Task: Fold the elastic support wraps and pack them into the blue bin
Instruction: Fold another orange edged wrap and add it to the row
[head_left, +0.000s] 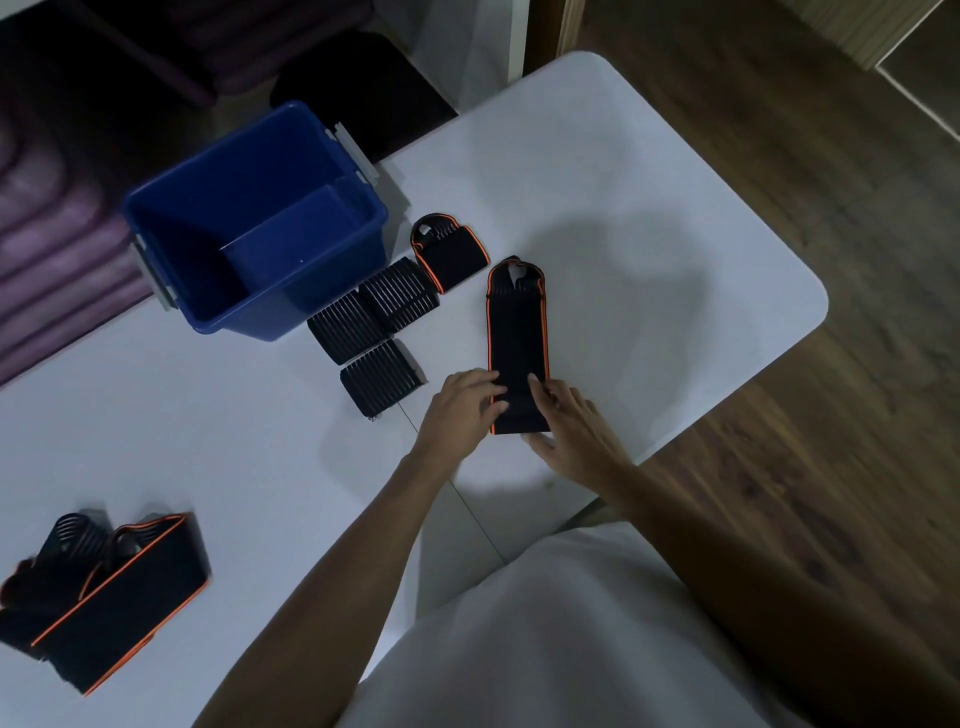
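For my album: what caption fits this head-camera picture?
Both hands, left hand and right hand, flatten an orange-edged wrap beside the blue bin.

Long black orange-edged elastic wrap (517, 343), flat; four folded black wraps (387, 317) beside the empty blue plastic bin (208, 218); unfolded pile (104, 587) apart.

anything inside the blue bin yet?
No wraps visible in the blue bin: only bare blue floor and walls show. The near wall hides a strip of the floor, so that part can't be checked. Folded wraps sit on the table beside it.
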